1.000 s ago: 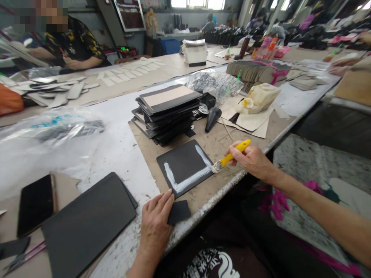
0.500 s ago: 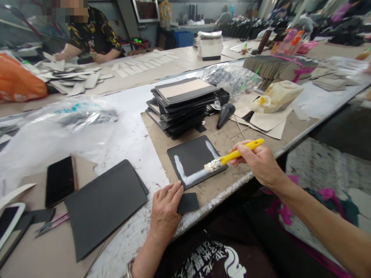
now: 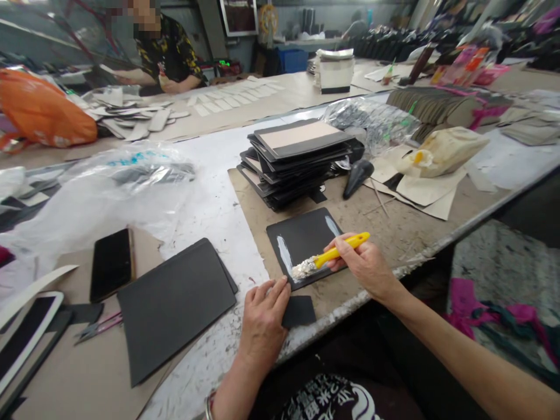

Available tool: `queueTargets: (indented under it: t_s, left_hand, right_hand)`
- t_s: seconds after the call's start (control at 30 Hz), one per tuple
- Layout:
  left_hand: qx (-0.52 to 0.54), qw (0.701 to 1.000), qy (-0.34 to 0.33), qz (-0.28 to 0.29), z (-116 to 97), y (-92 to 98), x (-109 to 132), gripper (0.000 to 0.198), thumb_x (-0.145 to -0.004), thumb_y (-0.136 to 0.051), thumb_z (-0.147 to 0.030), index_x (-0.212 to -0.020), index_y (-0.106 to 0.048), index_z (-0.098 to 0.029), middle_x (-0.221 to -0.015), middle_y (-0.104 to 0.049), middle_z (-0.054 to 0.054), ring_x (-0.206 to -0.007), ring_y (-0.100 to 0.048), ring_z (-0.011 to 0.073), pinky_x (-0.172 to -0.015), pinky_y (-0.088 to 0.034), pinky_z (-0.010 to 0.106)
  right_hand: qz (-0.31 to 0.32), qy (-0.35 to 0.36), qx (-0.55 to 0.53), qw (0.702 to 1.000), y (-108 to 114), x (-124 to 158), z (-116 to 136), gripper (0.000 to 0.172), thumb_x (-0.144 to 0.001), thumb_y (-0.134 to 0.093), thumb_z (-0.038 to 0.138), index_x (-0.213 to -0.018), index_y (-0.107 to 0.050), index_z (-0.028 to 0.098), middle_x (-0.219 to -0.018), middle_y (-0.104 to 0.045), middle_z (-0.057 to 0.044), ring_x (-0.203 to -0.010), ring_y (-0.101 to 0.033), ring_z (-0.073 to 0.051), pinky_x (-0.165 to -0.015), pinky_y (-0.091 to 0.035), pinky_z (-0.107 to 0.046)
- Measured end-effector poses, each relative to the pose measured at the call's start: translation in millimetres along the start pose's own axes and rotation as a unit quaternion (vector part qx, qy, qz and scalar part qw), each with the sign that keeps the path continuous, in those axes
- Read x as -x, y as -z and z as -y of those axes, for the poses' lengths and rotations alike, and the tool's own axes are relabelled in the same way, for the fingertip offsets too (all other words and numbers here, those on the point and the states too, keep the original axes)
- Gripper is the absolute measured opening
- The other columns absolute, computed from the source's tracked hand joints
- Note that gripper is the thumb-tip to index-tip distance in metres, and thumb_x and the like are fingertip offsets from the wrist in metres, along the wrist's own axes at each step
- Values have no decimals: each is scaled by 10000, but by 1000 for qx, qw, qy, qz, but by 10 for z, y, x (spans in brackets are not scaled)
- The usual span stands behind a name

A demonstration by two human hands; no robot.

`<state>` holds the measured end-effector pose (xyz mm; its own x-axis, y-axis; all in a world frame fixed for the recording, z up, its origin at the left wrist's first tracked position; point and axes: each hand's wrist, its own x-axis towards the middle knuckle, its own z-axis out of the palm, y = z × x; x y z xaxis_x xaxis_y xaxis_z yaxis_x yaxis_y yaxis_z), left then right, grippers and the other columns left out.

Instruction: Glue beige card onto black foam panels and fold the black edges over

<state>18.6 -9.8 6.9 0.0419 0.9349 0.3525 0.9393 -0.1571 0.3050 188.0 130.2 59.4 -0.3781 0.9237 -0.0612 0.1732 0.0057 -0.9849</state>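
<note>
My right hand [image 3: 361,262] grips a yellow-handled brush [image 3: 342,249]. Its bristles, thick with white paste, touch the black panel [image 3: 301,238] near the front left corner. White streaks run along the panel's left, front and right edges. My left hand [image 3: 265,315] lies flat with its fingers stretched out, fingertips at the panel's front left corner. A small black piece [image 3: 300,311] sits beside that hand, partly hidden by it. Behind the panel rises a stack of black panels [image 3: 301,166], the top one bearing a beige sheet.
To the left lie larger black sheets [image 3: 175,309], a phone [image 3: 112,263], small snips [image 3: 98,328] and clear plastic [image 3: 131,192]. A black cone-shaped object [image 3: 357,178] and a yellowish container [image 3: 455,151] stand right of the stack. Across the table a person [image 3: 170,55] handles pale strips.
My right hand has moved the brush left along the panel's front edge to the left corner. My left hand stays at the corner. The camera view has shifted slightly.
</note>
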Motion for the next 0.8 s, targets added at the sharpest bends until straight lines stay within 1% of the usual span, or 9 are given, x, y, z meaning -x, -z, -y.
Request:
queueTargets:
  t_s: [0.13, 0.2, 0.27, 0.37, 0.43, 0.5, 0.57, 0.7, 0.8]
  left_hand:
    - [1, 1000, -1, -1, 3, -4, 0, 587, -588, -430, 64, -1129, -561, -121, -1199, -603, 72, -1017, -500, 269, -824, -399, 423]
    - [4, 1000, -3, -8, 5, -5, 0, 595, -580, -418, 60, -1129, -561, -120, -1194, -607, 70, -1013, -501, 271, -822, -400, 423]
    - [6, 1000, -4, -13, 10, -11, 4, 613, -565, -410, 60, -1133, -559, -118, -1194, -607, 69, -1019, -499, 271, -826, -397, 423]
    - [11, 1000, -6, -15, 26, -39, 16, 637, -548, -407, 62, -1138, -555, -127, -1199, -604, 61, -1025, -493, 267, -831, -390, 417]
    - [16, 1000, -6, -18, 36, -62, 24, 648, -543, -405, 65, -1141, -552, -136, -1201, -603, 54, -1030, -486, 265, -835, -381, 416]
    - [20, 999, -3, -25, 42, -78, 28, 662, -533, -401, 69, -1146, -547, -134, -1205, -600, 54, -1040, -478, 266, -843, -373, 422]
    - [22, 999, -5, -27, 41, -76, 28, 665, -529, -403, 69, -1148, -545, -128, -1210, -596, 59, -1045, -475, 267, -845, -372, 423]
    - [9, 1000, -16, -20, 38, -48, 24, 634, -552, -416, 71, -1142, -552, -117, -1196, -606, 66, -1030, -485, 262, -829, -392, 413]
    - [-1, 1000, -12, -8, 35, -36, 26, 623, -567, -427, 65, -1147, -553, -126, -1202, -602, 70, -1027, -492, 265, -822, -404, 418]
  right_hand:
    - [15, 3, 13, 1000, -6, 21, 32, 409, -824, -504, 532, -787, -589, 134, -841, -638, -75, -576, -632, -135, -539, -553, -246]
    - [18, 3, 32, 999, 51, 4, 20, 413, -822, -500, 539, -778, -591, 139, -796, -642, -71, -567, -631, -140, -539, -553, -250]
    - [-9, 4, 51, 999, 184, -36, -9, 398, -810, -518, 541, -773, -589, 150, -750, -649, -63, -550, -629, -146, -544, -554, -257]
    - [-76, 10, 69, 995, 476, -107, -52, 356, -784, -558, 527, -773, -584, 173, -737, -663, -59, -535, -630, -161, -537, -560, -276]
    - [-108, 17, 84, 990, 663, -138, -67, 323, -780, -569, 506, -763, -582, 184, -738, -668, -57, -528, -631, -168, -527, -562, -283]
    - [-125, 21, 105, 986, 807, -148, -70, 292, -788, -564, 481, -747, -582, 193, -732, -667, -52, -523, -630, -169, -524, -561, -283]
    - [-135, 19, 119, 984, 903, -138, -60, 272, -794, -558, 465, -748, -582, 198, -736, -664, -50, -530, -635, -171, -526, -561, -286]
    - [-140, 20, 141, 980, 971, -97, 10, 288, -796, -551, 466, -770, -578, 180, -809, -662, -70, -550, -635, -161, -555, -565, -287]
    - [-140, 39, 145, 979, 872, -109, 94, 324, -809, -534, 490, -788, -572, 169, -815, -657, -74, -564, -633, -150, -569, -560, -273]
